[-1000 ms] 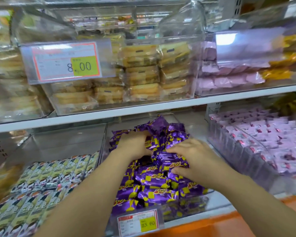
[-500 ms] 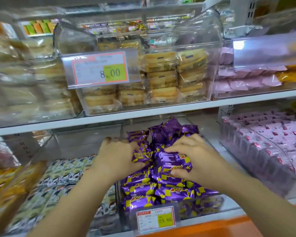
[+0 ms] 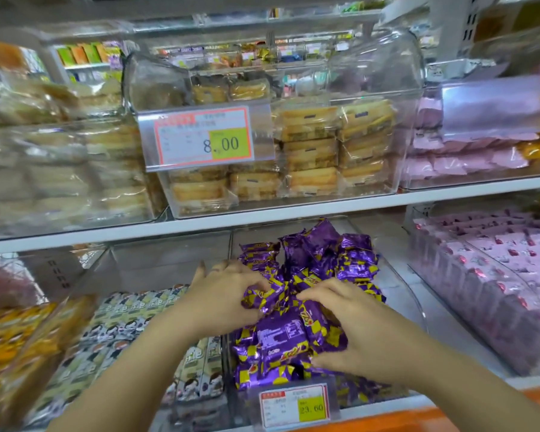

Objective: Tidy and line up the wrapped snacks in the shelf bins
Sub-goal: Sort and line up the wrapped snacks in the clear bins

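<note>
Head view: purple-and-yellow foil-wrapped snacks (image 3: 293, 341) heaped in clear plastic bin (image 3: 402, 285), lower shelf, centre.
Pinched in left hand (image 3: 225, 294): one packet; clasped under curled right hand (image 3: 356, 332): several. Legible: white-and-yellow lower price tag (image 3: 295, 406) "23.60"; white-and-yellow upper price tag (image 3: 203, 137) "8.00".

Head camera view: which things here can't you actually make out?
Head view:
1. Hidden: purple snacks under the left hand and right hand.
2. Too small: print on the upper price tag and lower price tag.
3. Motion-blurred: packets in the left bins.
</note>
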A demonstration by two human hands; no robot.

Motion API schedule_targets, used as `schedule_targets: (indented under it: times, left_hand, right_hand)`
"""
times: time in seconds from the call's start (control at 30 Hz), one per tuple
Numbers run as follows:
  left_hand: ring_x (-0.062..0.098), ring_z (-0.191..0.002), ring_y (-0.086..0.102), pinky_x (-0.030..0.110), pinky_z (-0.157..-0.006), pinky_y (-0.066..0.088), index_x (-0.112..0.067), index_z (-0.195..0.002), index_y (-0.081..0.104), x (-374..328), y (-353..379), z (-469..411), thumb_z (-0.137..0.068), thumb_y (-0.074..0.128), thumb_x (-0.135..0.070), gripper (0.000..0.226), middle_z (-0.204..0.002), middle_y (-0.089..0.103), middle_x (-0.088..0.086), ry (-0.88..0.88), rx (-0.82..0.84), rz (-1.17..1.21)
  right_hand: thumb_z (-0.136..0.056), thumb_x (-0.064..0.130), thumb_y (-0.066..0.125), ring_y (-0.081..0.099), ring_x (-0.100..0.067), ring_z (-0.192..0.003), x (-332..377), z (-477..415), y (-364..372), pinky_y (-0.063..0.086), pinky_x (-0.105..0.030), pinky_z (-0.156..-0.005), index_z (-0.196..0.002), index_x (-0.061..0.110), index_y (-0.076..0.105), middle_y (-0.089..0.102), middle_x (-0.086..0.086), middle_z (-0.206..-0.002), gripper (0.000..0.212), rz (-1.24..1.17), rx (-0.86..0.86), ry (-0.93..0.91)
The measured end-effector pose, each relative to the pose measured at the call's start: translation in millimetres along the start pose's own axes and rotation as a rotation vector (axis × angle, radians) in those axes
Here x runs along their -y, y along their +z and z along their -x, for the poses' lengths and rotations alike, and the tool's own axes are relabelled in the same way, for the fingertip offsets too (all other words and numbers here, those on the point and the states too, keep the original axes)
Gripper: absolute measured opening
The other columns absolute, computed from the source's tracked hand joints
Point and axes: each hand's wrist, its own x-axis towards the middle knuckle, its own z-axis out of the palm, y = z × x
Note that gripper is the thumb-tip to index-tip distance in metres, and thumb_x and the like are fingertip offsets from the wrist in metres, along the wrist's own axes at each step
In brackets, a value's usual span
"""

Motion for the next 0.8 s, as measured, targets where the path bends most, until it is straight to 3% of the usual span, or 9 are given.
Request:
schedule_targets:
  times: [0.1, 0.23, 0.3, 0.4, 0.47, 0.57, 0.67, 0.73, 0.8]
  left_hand:
    - [0.011, -0.131, 0.038, 0.049, -0.114, 0.019, -0.047, -0.131, 0.045, -4, 1, -10, -0.087, 0.06, -0.044, 0.047, -0.138, 0.044, -0.008, 0.026, -0.007, -0.039]
    - [0.02, -0.126, 0.047, 0.039, -0.107, 0.032, -0.043, -0.136, 0.041, -11, 7, -27, -0.088, 0.056, -0.045, 0.051, -0.139, 0.045, -0.001, -0.028, -0.086, -0.068]
    - [0.024, -0.118, 0.053, 0.035, -0.102, 0.035, -0.038, -0.133, 0.045, -10, 8, -34, -0.089, 0.053, -0.041, 0.046, -0.135, 0.045, 0.0, -0.068, -0.181, -0.096]
    - [0.028, -0.107, 0.055, 0.034, -0.095, 0.037, -0.031, -0.117, 0.06, -3, 12, -45, -0.086, 0.05, -0.039, 0.033, -0.122, 0.048, 0.003, -0.109, -0.354, -0.203]
    - [0.027, -0.115, 0.049, 0.041, -0.103, 0.032, -0.033, -0.11, 0.064, 2, 11, -50, -0.088, 0.049, -0.045, 0.029, -0.122, 0.048, 0.0, -0.148, -0.349, -0.177]
    - [0.022, -0.133, 0.029, 0.05, -0.114, 0.017, -0.044, -0.117, 0.06, 11, 7, -56, -0.092, 0.049, -0.051, 0.028, -0.135, 0.039, -0.006, -0.186, -0.171, 0.028]
    - [0.023, -0.138, 0.026, 0.044, -0.113, 0.023, -0.044, -0.127, 0.055, 27, 8, -49, -0.088, 0.044, -0.059, 0.043, -0.145, 0.035, -0.003, -0.084, -0.132, 0.167]
    - [0.022, -0.134, 0.034, 0.04, -0.111, 0.03, -0.043, -0.127, 0.055, 37, 8, -38, -0.076, 0.033, -0.068, 0.061, -0.142, 0.043, -0.002, -0.013, -0.184, 0.259]
    - [0.018, -0.126, 0.045, 0.039, -0.105, 0.038, -0.042, -0.123, 0.058, 41, 9, -24, -0.075, 0.035, -0.064, 0.057, -0.135, 0.051, -0.004, 0.006, -0.205, 0.363]
  right_hand:
    - [-0.078, 0.049, 0.067, 0.033, 0.0, -0.12, -1, 1, 2, 0.035, -0.022, -0.1, -0.133, 0.045, 0.038, 0.032, 0.027, -0.123, 0.062, -0.011, -0.005, -0.004]
    - [-0.081, 0.047, 0.065, 0.035, 0.0, -0.119, 9, -1, 10, 0.038, -0.024, -0.097, -0.129, 0.043, 0.043, 0.03, 0.027, -0.134, 0.053, -0.021, -0.017, 0.017]
    - [-0.08, 0.045, 0.065, 0.044, -0.003, -0.096, 17, -4, 14, 0.043, -0.028, -0.086, -0.123, 0.04, 0.043, 0.027, 0.025, -0.127, 0.048, -0.016, -0.067, 0.049]
    - [-0.082, 0.037, 0.066, 0.038, -0.009, -0.072, 24, -15, 23, 0.043, -0.032, -0.072, -0.111, 0.032, 0.042, 0.029, 0.018, -0.111, 0.038, -0.026, -0.132, 0.072]
    - [-0.084, 0.034, 0.066, 0.037, -0.007, -0.075, 21, -22, 29, 0.04, -0.027, -0.072, -0.109, 0.03, 0.043, 0.035, 0.018, -0.11, 0.035, -0.081, -0.166, 0.091]
    - [-0.083, 0.033, 0.068, 0.042, 0.004, -0.095, 15, -29, 35, 0.037, -0.018, -0.079, -0.112, 0.028, 0.049, 0.048, 0.019, -0.115, 0.035, -0.161, -0.221, 0.091]
    - [-0.085, 0.022, 0.067, 0.038, 0.0, -0.113, 13, -37, 36, 0.034, -0.012, -0.088, -0.12, 0.029, 0.055, 0.046, 0.026, -0.106, 0.037, -0.186, -0.202, 0.091]
    - [-0.083, 0.009, 0.066, 0.044, -0.002, -0.108, 9, -44, 32, 0.031, -0.006, -0.086, -0.115, 0.026, 0.062, 0.049, 0.025, -0.103, 0.036, -0.226, -0.21, 0.085]
    - [-0.08, 0.001, 0.065, 0.051, -0.001, -0.099, 3, -49, 30, 0.037, -0.007, -0.085, -0.105, 0.024, 0.066, 0.054, 0.015, -0.107, 0.035, -0.288, -0.278, 0.095]
